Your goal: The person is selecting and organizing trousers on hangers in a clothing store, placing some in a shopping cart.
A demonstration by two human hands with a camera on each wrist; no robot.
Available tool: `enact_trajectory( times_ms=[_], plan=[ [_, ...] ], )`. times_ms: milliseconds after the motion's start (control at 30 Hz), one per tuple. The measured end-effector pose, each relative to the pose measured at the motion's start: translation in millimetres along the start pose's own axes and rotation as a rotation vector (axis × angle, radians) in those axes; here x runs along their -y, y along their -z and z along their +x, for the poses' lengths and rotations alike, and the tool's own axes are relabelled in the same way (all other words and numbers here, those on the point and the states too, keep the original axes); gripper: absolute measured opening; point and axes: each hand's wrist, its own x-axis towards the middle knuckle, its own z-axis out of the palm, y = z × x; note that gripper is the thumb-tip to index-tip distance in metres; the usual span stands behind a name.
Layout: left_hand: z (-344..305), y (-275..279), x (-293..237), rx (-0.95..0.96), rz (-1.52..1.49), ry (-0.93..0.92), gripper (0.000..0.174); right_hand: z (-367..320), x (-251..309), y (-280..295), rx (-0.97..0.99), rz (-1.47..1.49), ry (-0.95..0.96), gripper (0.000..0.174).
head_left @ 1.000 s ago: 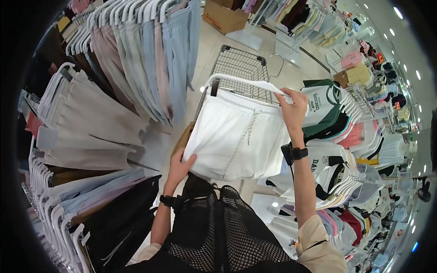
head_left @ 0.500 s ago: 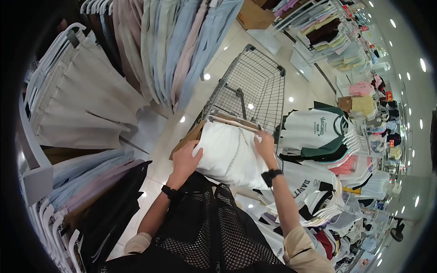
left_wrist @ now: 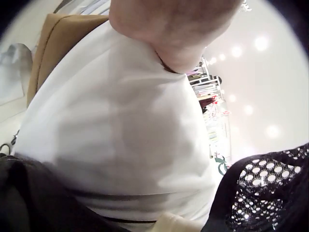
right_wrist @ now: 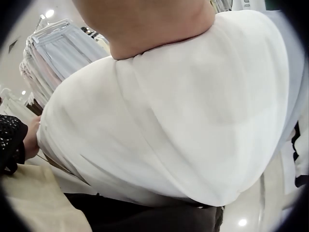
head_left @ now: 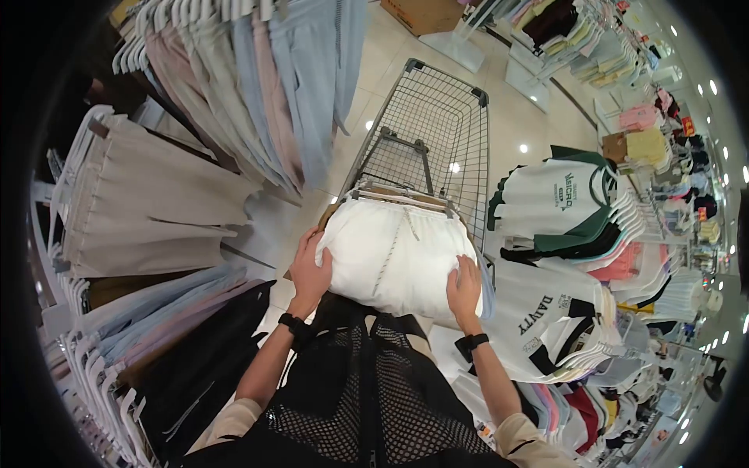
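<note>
White drawstring shorts [head_left: 382, 249] lie spread over the near end of a wire shopping cart [head_left: 449, 105], on top of other garments. Their waistband faces the cart basket, and the dark-flecked cord runs down the front. At the left edge my left hand [head_left: 312, 269] grips the cloth, thumb on top. My right hand [head_left: 465, 290] pinches the fabric near the right edge. Both wrist views are filled by the white cloth, with fingertips hidden behind the heel of each hand. A brown garment [left_wrist: 67, 43] shows under the left side, a light blue one [head_left: 488, 292] under the right.
Racks of hanging trousers [head_left: 304, 86] and a beige skirt-like garment [head_left: 156, 195] stand close on the left. On the right hang printed shirts [head_left: 562, 195] on white hangers. A cardboard box [head_left: 425, 14] sits on the tiled floor beyond the cart.
The white shorts, held up on a hanger at first, have come down onto the cart. My right hand has left the hanger and moved down to the shorts' right side; my left has stayed on the left edge.
</note>
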Motion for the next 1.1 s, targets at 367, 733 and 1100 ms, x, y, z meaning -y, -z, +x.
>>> enact_trajectory(
  times_ms=[367, 733, 1100],
  plan=[
    [6.5, -11.6, -6.6, 0.032, 0.233, 0.103, 0.050, -1.4, -3.9, 0.9, 0.005, 0.040, -0.007, 0.043],
    [7.6, -17.6, -3.8, 0.066, 0.356, 0.130, 0.050, -0.1, -9.8, -2.9, -0.038, 0.085, 0.009, 0.045],
    [2.7, -20.2, 18.4, 0.037, 0.283, 0.093, 0.041, -1.1, -9.5, -2.5, -0.049, 0.092, 0.014, 0.044]
  ],
)
